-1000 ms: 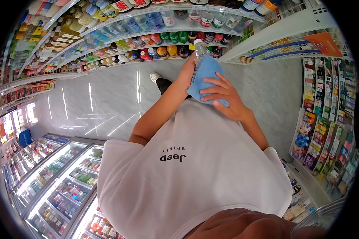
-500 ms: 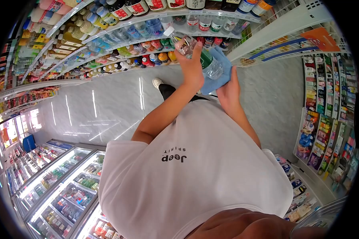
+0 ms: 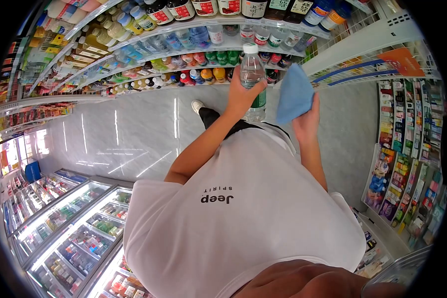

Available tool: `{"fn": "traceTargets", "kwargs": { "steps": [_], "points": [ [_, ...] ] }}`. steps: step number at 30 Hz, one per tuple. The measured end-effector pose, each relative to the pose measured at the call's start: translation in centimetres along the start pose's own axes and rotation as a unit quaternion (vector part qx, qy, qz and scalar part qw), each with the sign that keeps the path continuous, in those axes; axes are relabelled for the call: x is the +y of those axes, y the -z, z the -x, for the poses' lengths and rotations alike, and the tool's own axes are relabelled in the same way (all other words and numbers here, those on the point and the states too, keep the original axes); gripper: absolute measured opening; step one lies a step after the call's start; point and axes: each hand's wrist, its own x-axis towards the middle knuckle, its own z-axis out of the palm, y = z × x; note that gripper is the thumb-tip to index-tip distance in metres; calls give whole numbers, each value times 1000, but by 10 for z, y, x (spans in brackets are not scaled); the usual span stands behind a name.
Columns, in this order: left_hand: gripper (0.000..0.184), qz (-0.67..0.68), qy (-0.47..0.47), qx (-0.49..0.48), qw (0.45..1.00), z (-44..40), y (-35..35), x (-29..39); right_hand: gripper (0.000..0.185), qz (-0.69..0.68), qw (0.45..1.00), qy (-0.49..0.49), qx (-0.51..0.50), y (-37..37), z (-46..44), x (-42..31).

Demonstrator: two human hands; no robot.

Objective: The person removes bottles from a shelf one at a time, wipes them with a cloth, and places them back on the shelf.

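Observation:
My left hand (image 3: 244, 94) is wrapped round a clear plastic bottle (image 3: 253, 69) with a white cap and a green label. The bottle stands upright in front of my body, its base lowest. Just right of it, my right hand (image 3: 308, 119) grips the lower right edge of a blue cloth (image 3: 295, 94). The cloth hangs in a folded, pointed shape, apart from the bottle. Some of the fingers of my right hand are hidden behind the cloth.
Ahead, shelves (image 3: 223, 46) hold rows of drink bottles. A white mesh panel (image 3: 352, 47) stands at the right front, with more stocked shelves (image 3: 405, 144) beyond. Lit glass-door coolers (image 3: 79, 228) are at the lower left. Grey floor (image 3: 134, 129) lies between them.
The bottle has turned from tilted to upright. The blue cloth has come away from it and moved right with my right hand.

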Motion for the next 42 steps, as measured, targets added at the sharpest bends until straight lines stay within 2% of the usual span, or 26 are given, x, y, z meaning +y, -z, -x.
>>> {"fn": "traceTargets", "kwargs": {
  "steps": [1, 3, 6, 7, 10, 11, 13, 15, 16, 18, 19, 20, 22, 23, 26, 29, 30, 33, 36, 42],
  "points": [
    [63, 35, 25, -44, 998, 2, -2, 1, 56, 22, 999, 44, -20, -5, -2, -5],
    [62, 113, 93, -121, 982, 8, -9, 11, 58, 37, 997, 52, -33, -22, -4, -13],
    [65, 151, 179, -241, 942, 8, -19, 14, 56, 54, 994, 55, -76, -51, -5, -20],
    [59, 135, 185, -277, 933, 10, -20, 22, 55, 58, 992, 55, -95, -59, -7, -22],
    [58, 165, 240, -333, 897, 5, -19, 26, 50, 63, 984, 81, -147, -70, -14, -25],
    [42, 181, 269, -345, 881, 5, -14, 30, 48, 93, 978, 99, -157, -71, -13, -24],
    [39, 195, 285, -375, 861, 3, -11, 26, 48, 155, 962, 133, -178, -72, -12, -24],
    [34, 191, 263, -395, 860, 2, -11, 33, 50, 235, 930, 245, -142, -74, -10, -19],
    [35, 181, 236, -390, 872, 3, -12, 34, 52, 273, 906, 299, -125, -73, -11, -16],
    [38, 158, 180, -380, 893, 5, -17, 37, 52, 272, 894, 334, -122, -66, -18, -14],
    [48, 106, 170, -356, 913, 7, -17, 44, 51, 262, 892, 347, -125, -63, -18, -14],
    [51, 53, 93, -329, 938, 7, -19, 45, 51, 252, 890, 358, -127, -58, -18, -13],
    [58, -54, -58, -265, 961, 6, -25, 45, 48, 297, 849, 411, -149, -54, -12, -12],
    [69, -67, 37, -309, 948, 4, -23, 47, 46, 330, 820, 442, -154, -53, -7, -11],
    [65, -114, -36, -247, 962, 4, -31, 26, 38, 441, 717, 519, -147, -53, -2, -15],
    [66, -275, -7, -147, 950, 11, -44, 32, 31, 544, 630, 545, -103, -53, -2, -15],
    [67, -303, -9, -145, 942, 12, -46, 33, 29, 575, 603, 546, -84, -53, -5, -16],
    [70, -364, -7, -156, 918, 14, -53, 34, 29, 471, 742, 472, -71, -47, -15, -12],
    [73, -367, 4, -194, 910, 16, -59, 34, 29, 378, 797, 471, -25, -41, -26, -13],
    [73, -257, -66, -290, 919, 10, -46, 19, 37, 413, 771, 485, -27, -35, -28, -24]
  ]
}}
